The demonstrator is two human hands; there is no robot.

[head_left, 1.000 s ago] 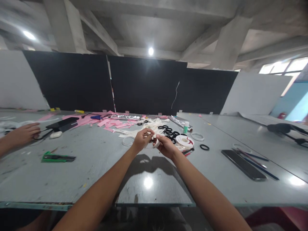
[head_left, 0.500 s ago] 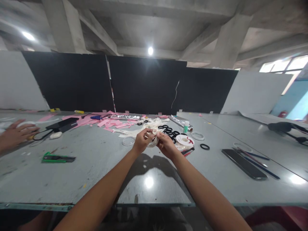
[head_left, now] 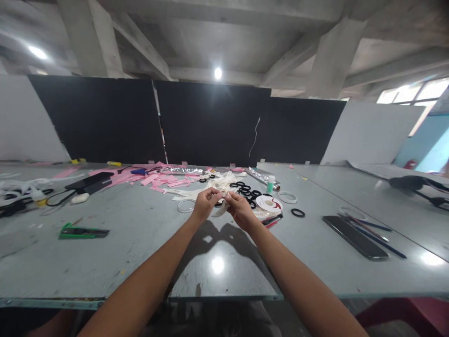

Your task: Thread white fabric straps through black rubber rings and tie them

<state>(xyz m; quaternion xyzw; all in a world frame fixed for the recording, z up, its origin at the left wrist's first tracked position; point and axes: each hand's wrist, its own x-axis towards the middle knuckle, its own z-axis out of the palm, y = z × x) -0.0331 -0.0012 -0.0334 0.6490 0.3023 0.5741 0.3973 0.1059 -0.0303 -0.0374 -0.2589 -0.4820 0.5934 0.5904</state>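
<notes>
Both my hands meet above the middle of the grey table. My left hand and my right hand are closed in pinches on a short piece of cream ribbon that hangs between them. Just behind the hands lies a loose heap of cream ribbon. A pile of black rings and a white ribbon spool with red print sit to the right of my right hand. A clear ring lies left of my left hand.
Pink paper strips and foil rolls lie at the back. A green cutter and a phone are to the left. Another phone with pencils, a black ring and a clear ring are to the right.
Another person's hand at the left edge has drawn out of view. My hands have turned the ribbon piece between them, staying in the same spot.
</notes>
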